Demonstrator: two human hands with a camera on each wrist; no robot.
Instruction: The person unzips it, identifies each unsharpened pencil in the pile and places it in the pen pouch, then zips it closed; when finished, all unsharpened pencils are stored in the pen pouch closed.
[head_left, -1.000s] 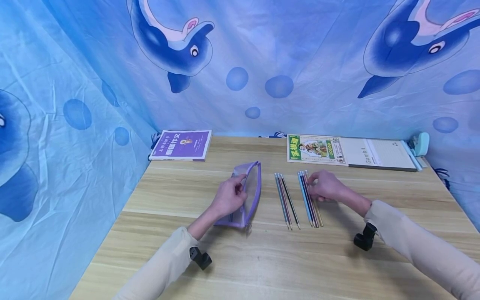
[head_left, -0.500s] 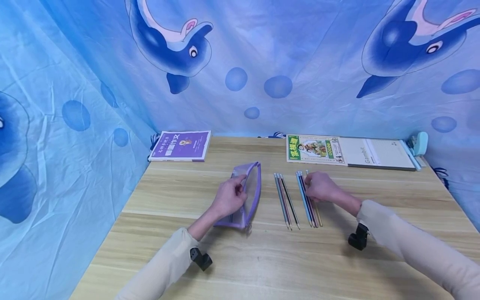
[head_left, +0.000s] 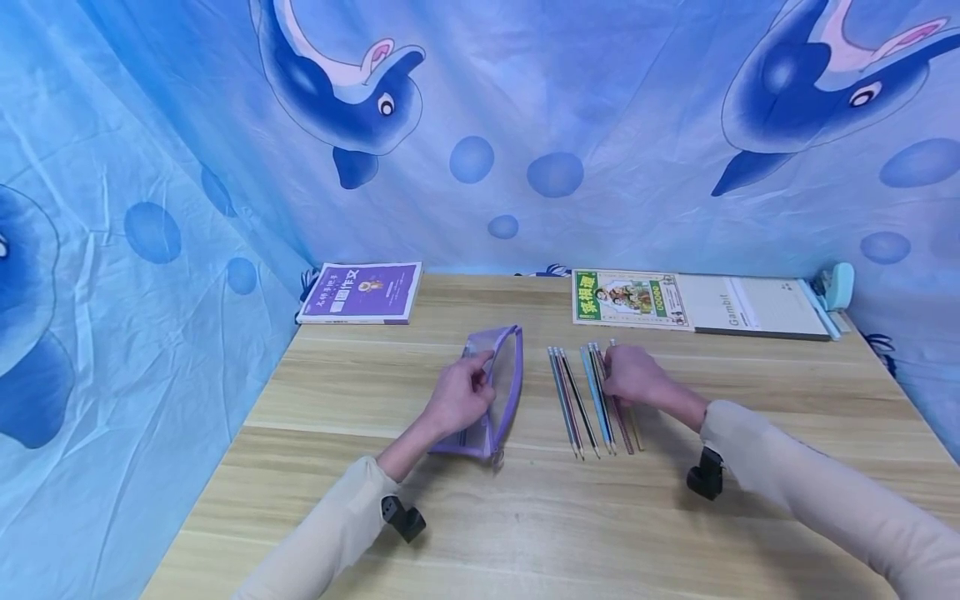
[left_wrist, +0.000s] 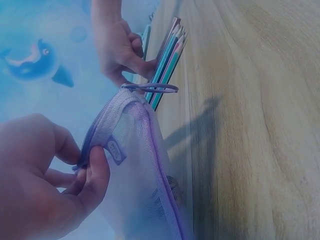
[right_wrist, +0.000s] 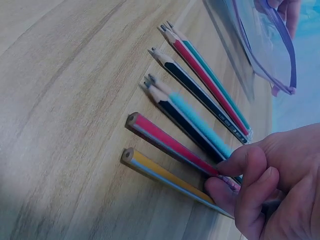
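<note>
My left hand (head_left: 459, 393) pinches the zipped rim of a purple mesh pencil pouch (left_wrist: 145, 150), whose mouth gapes to the right in the head view. On the table right of it lie a teal, a red and a black pencil (right_wrist: 195, 87), side by side. Closer to my right hand (head_left: 633, 373) are a light-blue pencil (right_wrist: 195, 117), another black pencil (right_wrist: 182, 122), an unsharpened pink-red pencil (right_wrist: 165, 142) and an unsharpened yellow pencil (right_wrist: 162, 172). The right fingers are curled, with the upper end of the pink-red pencil between them.
At the back left is a purple book (head_left: 363, 292). A green-covered booklet (head_left: 630, 298) and a pale Gambit pad (head_left: 757, 306) lie at the back right, beside a turquoise object (head_left: 842, 286). A blue dolphin-print curtain (head_left: 517, 83) borders the wooden table (head_left: 540, 533).
My right hand has shifted left. The light-blue and black pencils have slid toward the other three pencils, and the pink-red one now stands apart from them. The left hand and pouch stay put.
</note>
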